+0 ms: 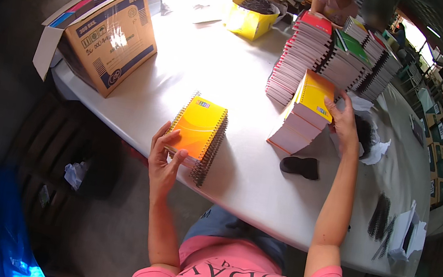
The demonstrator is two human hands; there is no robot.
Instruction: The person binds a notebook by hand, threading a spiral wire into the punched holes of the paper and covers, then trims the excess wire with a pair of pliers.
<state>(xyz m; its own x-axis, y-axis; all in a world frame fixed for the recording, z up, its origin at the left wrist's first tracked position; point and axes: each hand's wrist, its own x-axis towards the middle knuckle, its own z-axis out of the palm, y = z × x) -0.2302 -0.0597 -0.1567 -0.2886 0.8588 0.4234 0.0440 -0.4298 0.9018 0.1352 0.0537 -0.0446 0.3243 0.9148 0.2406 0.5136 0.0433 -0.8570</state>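
Observation:
My left hand (163, 155) is at the near left corner of a stack of spiral notebooks (195, 131) with yellow-orange covers. Its thumb and fingers close round that corner, and dark coils show down both sides of the stack. Farther right, my right hand (343, 119) grips the right side of a taller stack of yellow-covered books (306, 114), thumb by the top cover. No coils are visible on the near faces of this taller stack. Just in front of it lies a black flat piece (300, 167) with rounded ends.
Tall piles of red-covered notebooks (302, 56) and green-covered notebooks (348, 60) stand behind. An open carton (111, 42) is at left, a yellow bag (250, 19) at the back. Loose black coils (379, 216) lie beside a white box (409, 232). Another person (335, 3) is across the table.

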